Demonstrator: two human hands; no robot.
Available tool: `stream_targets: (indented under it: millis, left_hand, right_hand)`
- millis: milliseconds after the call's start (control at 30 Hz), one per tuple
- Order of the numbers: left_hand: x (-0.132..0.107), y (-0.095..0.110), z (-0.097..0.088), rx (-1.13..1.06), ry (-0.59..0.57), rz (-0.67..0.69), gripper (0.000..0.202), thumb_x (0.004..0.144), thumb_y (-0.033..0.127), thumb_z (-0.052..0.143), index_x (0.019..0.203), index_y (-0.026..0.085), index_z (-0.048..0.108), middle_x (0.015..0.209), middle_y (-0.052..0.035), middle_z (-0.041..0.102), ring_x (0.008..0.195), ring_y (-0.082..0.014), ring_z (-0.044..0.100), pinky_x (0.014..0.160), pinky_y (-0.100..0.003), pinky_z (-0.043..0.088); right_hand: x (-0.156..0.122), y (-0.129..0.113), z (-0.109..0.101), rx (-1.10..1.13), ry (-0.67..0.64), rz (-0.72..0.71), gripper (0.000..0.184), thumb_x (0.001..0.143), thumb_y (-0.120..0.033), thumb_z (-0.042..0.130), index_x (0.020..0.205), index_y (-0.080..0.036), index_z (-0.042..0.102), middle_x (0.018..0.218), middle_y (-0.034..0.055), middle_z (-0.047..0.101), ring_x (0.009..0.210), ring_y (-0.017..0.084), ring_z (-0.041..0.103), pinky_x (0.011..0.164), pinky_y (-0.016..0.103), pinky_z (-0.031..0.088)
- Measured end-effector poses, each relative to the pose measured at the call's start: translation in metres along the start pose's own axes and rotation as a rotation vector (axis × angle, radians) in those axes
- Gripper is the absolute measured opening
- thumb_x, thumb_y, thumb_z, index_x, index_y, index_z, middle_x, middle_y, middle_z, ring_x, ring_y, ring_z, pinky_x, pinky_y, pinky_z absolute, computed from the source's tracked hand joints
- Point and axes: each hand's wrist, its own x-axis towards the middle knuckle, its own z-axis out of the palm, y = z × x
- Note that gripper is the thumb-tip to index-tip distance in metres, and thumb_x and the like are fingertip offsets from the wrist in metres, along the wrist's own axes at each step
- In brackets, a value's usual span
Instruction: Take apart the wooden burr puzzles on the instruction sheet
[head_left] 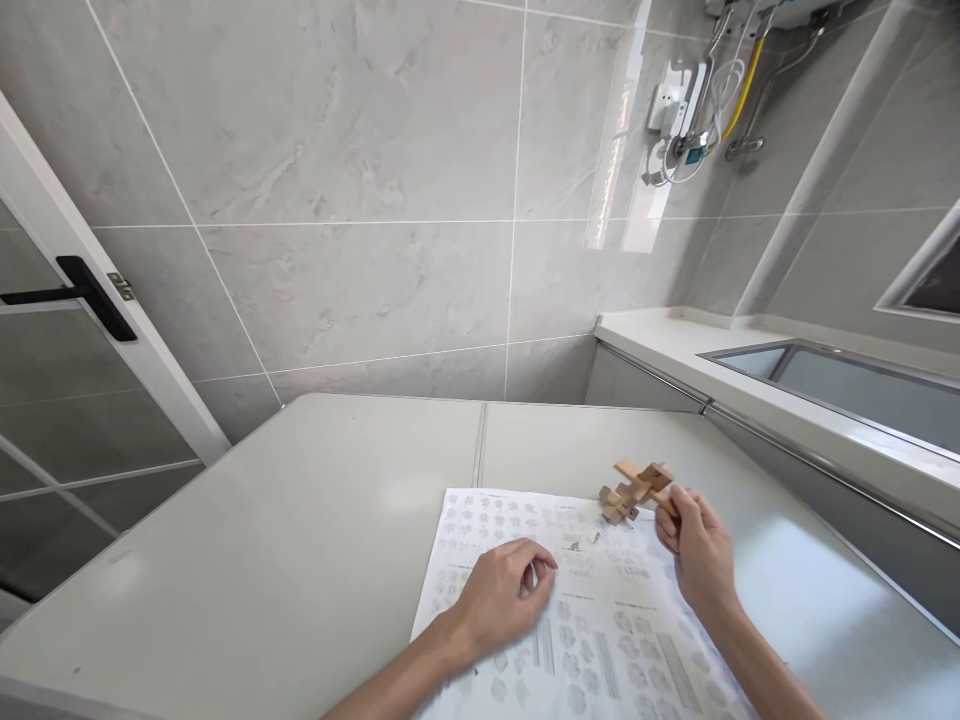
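Observation:
A small wooden interlocking puzzle [628, 490] made of crossed light-brown sticks is held just above the far right corner of a printed instruction sheet [600, 640]. My right hand [694, 545] pinches one of its sticks with the fingertips. My left hand [504, 592] rests on the sheet with its fingers curled under, pressing the paper down; nothing shows inside it. The sheet lies on a pale grey table top [300, 540] and carries several small diagrams.
A seam [480, 440] splits the table top in two. A grey tiled wall stands close behind. At right runs a white counter with a steel sink [847, 385]. A glass door with a black handle [90, 295] is at left. Pipes and a socket [682, 105] hang top right.

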Motion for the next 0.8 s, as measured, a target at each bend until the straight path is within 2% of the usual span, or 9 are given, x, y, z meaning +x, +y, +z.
stream_targets:
  millis: [67,100,167,267,333,433,567,633,800]
  left_hand:
    - [0.002,0.004,-0.004,-0.055,0.067,-0.053,0.026,0.095,0.033,0.068,0.119,0.023,0.068,0.110,-0.0064,0.072,0.095,-0.0226,0.067,0.084,-0.035,0.055]
    - [0.003,0.005,-0.006,-0.084,0.100,-0.074,0.038,0.092,0.035,0.072,0.126,0.023,0.064,0.120,-0.0086,0.070,0.103,-0.0250,0.066,0.090,-0.038,0.055]
    - [0.004,0.007,-0.009,-0.141,0.141,-0.117,0.062,0.087,0.040,0.079,0.141,0.025,0.053,0.141,-0.0128,0.061,0.117,-0.0296,0.062,0.100,-0.045,0.054]
    - [0.006,0.004,-0.011,-0.212,0.089,-0.152,0.093,0.079,0.048,0.088,0.155,0.026,0.039,0.157,-0.0164,0.048,0.134,-0.0351,0.055,0.111,-0.052,0.048]
    - [0.007,0.001,-0.010,-0.250,0.001,-0.127,0.104,0.073,0.048,0.093,0.158,0.026,0.037,0.156,-0.0168,0.050,0.139,-0.0363,0.053,0.116,-0.053,0.044]
    - [0.010,0.000,-0.009,-0.268,-0.062,-0.073,0.098,0.066,0.045,0.097,0.149,0.025,0.050,0.144,-0.0137,0.062,0.132,-0.0350,0.060,0.113,-0.050,0.047]
    - [0.013,0.002,-0.009,-0.166,-0.001,-0.023,0.080,0.061,0.037,0.097,0.132,0.025,0.061,0.122,-0.0064,0.070,0.111,-0.0303,0.067,0.102,-0.044,0.053]
    - [0.013,0.002,-0.009,-0.121,0.022,-0.012,0.076,0.061,0.035,0.096,0.128,0.026,0.062,0.115,-0.0040,0.071,0.104,-0.0281,0.067,0.098,-0.042,0.054]
    - [0.013,-0.001,-0.008,-0.107,0.034,-0.034,0.074,0.063,0.038,0.095,0.128,0.026,0.062,0.119,-0.0040,0.070,0.106,-0.0272,0.067,0.094,-0.038,0.054]
  right_hand:
    - [-0.008,0.002,0.011,0.029,-0.215,0.120,0.048,0.097,-0.062,0.065,0.075,-0.025,0.045,0.057,-0.0091,0.037,0.048,0.010,0.025,0.045,0.027,0.021]
    - [-0.013,0.003,0.017,0.008,-0.304,0.172,0.047,0.097,-0.065,0.064,0.077,-0.025,0.049,0.055,-0.0097,0.036,0.046,0.010,0.023,0.045,0.026,0.019]
    - [-0.024,0.006,0.029,-0.047,-0.479,0.259,0.050,0.095,-0.066,0.067,0.077,-0.025,0.046,0.053,-0.0095,0.043,0.044,0.008,0.022,0.044,0.025,0.016]
    - [-0.039,0.005,0.041,-0.070,-0.725,0.344,0.052,0.096,-0.063,0.069,0.077,-0.027,0.037,0.050,-0.0100,0.050,0.040,0.007,0.025,0.043,0.023,0.017]
    - [-0.045,0.001,0.044,-0.056,-0.830,0.387,0.052,0.097,-0.063,0.067,0.079,-0.027,0.033,0.052,-0.0095,0.056,0.038,0.007,0.030,0.042,0.022,0.021]
    - [-0.047,-0.004,0.043,-0.065,-0.902,0.421,0.047,0.096,-0.065,0.067,0.089,-0.028,0.039,0.054,-0.0092,0.062,0.037,0.010,0.042,0.041,0.021,0.028]
    - [-0.046,-0.004,0.042,-0.074,-0.927,0.457,0.047,0.098,-0.068,0.064,0.115,-0.026,0.050,0.058,-0.0078,0.065,0.041,0.012,0.053,0.043,0.021,0.037]
    - [-0.046,-0.001,0.042,-0.068,-0.926,0.473,0.048,0.098,-0.068,0.062,0.115,-0.024,0.054,0.061,-0.0056,0.067,0.044,0.012,0.055,0.044,0.021,0.041]
    - [-0.046,0.003,0.042,-0.047,-0.915,0.507,0.049,0.097,-0.068,0.064,0.111,-0.022,0.057,0.062,-0.0039,0.069,0.048,0.013,0.059,0.046,0.022,0.045]
